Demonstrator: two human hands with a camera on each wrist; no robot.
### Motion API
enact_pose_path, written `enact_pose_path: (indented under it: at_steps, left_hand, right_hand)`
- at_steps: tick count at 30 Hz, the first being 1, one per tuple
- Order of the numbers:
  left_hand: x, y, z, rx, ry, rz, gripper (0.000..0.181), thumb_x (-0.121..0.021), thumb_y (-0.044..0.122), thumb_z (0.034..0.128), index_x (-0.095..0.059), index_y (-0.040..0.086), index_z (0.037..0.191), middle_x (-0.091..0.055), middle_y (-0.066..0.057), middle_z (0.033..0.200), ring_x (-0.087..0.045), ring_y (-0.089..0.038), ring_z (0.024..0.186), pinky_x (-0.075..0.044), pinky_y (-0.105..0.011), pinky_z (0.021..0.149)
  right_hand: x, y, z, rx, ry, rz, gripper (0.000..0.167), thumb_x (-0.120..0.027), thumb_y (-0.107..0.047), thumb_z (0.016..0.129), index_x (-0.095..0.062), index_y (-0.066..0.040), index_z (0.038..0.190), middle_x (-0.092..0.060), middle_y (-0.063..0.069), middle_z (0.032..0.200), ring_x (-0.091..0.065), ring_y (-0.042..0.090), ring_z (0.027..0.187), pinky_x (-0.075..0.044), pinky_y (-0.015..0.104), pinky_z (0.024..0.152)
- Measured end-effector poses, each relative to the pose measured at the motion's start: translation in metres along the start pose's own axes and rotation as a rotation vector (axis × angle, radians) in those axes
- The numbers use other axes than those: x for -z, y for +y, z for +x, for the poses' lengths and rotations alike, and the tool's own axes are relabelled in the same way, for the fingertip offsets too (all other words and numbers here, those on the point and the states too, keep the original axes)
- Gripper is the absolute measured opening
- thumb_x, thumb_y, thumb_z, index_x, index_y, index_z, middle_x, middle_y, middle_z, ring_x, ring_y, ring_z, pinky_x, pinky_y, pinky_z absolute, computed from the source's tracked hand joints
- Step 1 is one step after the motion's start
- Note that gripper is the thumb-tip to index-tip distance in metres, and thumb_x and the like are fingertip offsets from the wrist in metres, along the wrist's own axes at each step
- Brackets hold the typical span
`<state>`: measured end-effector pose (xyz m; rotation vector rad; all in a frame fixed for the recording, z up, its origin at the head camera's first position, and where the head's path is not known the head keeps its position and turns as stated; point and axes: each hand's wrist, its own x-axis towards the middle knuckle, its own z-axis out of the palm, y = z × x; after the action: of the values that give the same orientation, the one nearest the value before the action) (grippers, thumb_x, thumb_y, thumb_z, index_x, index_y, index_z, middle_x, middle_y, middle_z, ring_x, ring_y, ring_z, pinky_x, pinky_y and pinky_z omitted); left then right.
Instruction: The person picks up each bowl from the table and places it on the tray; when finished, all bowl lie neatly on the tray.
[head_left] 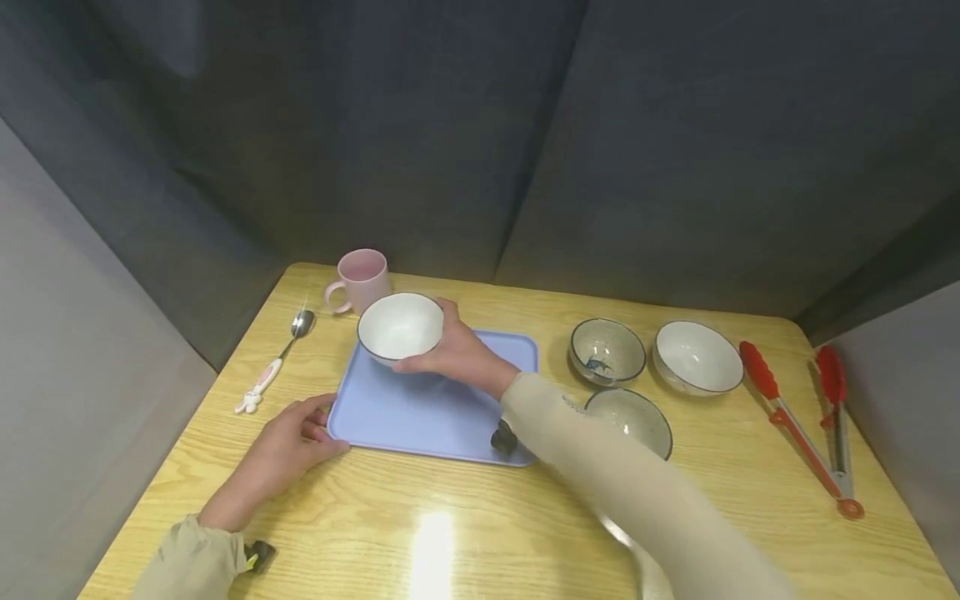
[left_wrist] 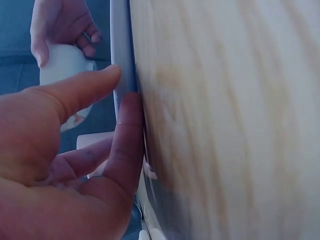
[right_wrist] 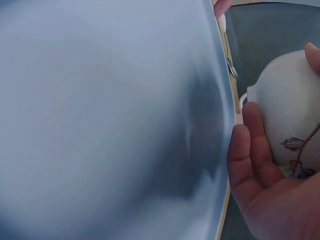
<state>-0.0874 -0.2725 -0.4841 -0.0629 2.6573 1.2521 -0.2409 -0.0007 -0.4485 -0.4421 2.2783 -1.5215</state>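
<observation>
My right hand (head_left: 450, 346) grips a white bowl (head_left: 400, 327) by its right side, thumb near the front and fingers behind. The bowl has a thin dark rim, and its outer wall (right_wrist: 285, 110) shows a painted branch in the right wrist view. It is held above the back left part of a light blue rectangular tray (head_left: 435, 412). At the tray's front left corner, my left hand (head_left: 288, 442) holds the edge between thumb and fingers. In the left wrist view, the thumb (left_wrist: 95, 87) and a finger (left_wrist: 130, 125) meet the tray's rim (left_wrist: 122, 50).
Behind the tray stands a pink mug (head_left: 365, 282). A spoon (head_left: 267, 375) with a rabbit handle lies left. To the right are a grey bowl (head_left: 607, 350), a white bowl (head_left: 697, 358), another grey bowl (head_left: 633, 417) partly behind my right sleeve, and red-tipped tongs (head_left: 806, 446).
</observation>
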Motion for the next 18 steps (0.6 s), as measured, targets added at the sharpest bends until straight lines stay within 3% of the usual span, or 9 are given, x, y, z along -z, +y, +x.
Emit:
enact_pose_path:
  at_steps: [9, 18]
  left_hand:
    - [0.0, -0.002, 0.001, 0.014, 0.005, 0.003, 0.085, -0.092, 0.021, 0.0953, -0.049, -0.004, 0.164, -0.068, -0.017, 0.125, -0.071, -0.021, 0.103, -0.057, -0.026, 0.073]
    - [-0.001, -0.002, 0.002, 0.012, 0.004, -0.006, 0.084, -0.092, 0.019, 0.095, -0.05, -0.004, 0.163, -0.067, -0.017, 0.124, -0.07, -0.02, 0.103, -0.057, -0.025, 0.074]
  right_hand:
    - [-0.02, -0.002, 0.021, 0.013, -0.002, 0.017, 0.13, -0.105, -0.036, 0.076, -0.02, -0.015, 0.173, -0.053, 0.012, 0.163, -0.058, 0.029, 0.143, -0.048, 0.05, 0.124]
    - [-0.027, 0.006, 0.034, -0.003, 0.011, 0.04, 0.131, -0.105, -0.032, 0.076, -0.018, -0.014, 0.173, -0.05, 0.014, 0.164, -0.057, 0.03, 0.145, -0.046, 0.049, 0.126]
